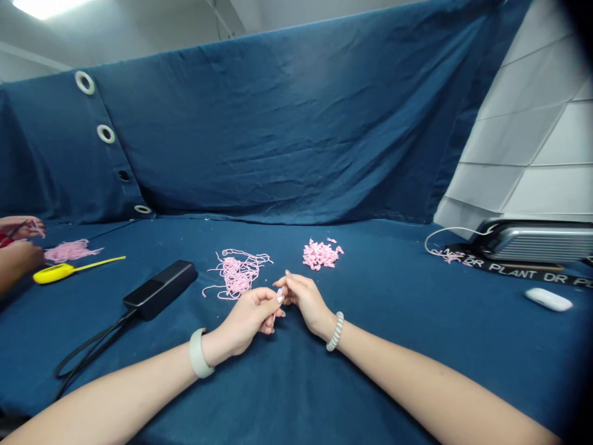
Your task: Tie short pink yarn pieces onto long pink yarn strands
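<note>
Grip: left hand [245, 318] pinched shut on a short pink yarn strand [280, 296], held at the fingertips over the blue cloth tabletop [370, 383]; right hand [303, 303] curled against it, can't tell if it holds too. Tangled pink yarn [237, 275] sits just ahead, loose pink yarn pieces [320, 254] further right. Best to pinch near the strand's end, hands low, so it doesn't slip.
</note>
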### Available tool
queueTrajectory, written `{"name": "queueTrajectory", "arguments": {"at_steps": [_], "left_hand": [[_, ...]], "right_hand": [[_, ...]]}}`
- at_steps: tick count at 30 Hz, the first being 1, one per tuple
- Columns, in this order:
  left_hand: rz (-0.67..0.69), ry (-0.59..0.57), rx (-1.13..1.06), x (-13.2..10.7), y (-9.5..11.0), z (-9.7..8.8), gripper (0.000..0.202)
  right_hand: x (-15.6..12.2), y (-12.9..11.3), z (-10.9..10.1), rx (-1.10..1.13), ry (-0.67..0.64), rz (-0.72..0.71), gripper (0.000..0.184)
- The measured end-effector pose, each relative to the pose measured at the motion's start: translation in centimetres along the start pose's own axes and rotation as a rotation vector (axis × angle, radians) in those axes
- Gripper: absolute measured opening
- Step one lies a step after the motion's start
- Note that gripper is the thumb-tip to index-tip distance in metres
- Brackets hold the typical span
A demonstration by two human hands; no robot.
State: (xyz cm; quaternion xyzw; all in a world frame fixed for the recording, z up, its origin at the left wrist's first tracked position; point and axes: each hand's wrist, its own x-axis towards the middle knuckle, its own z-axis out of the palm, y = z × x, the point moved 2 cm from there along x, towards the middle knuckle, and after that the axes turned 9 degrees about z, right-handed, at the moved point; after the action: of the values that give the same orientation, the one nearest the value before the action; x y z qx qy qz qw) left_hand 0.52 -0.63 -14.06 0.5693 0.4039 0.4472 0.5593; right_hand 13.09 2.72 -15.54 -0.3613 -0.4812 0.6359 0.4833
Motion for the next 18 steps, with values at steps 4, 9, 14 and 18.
{"name": "queueTrajectory", "arguments": {"at_steps": [4, 9, 14, 18], "left_hand": [[-0.036, 0.019, 0.046, -0.1, 0.0, 0.1, 0.030], [-0.091, 0.021, 0.103, -0.1, -0.3, 0.0, 0.028], [-0.113, -0.023, 0.131, -0.1, -0.7, 0.0, 0.030], [-0.107, -0.077, 0.155, -0.1, -0.8, 0.3, 0.030]], "right_hand": [[-0.2, -0.9, -0.2, -0.198, -0.148, 0.004, 0.032], [-0.5, -3.5, -0.9, -0.858, -0.182, -0.312, 0.021], [-0.3, -4.9, -1.0, -1.119, -0.235, -0.312, 0.023], [-0.2, -5.6, -1.1, -1.149, -0.298, -0.197, 0.021]]}}
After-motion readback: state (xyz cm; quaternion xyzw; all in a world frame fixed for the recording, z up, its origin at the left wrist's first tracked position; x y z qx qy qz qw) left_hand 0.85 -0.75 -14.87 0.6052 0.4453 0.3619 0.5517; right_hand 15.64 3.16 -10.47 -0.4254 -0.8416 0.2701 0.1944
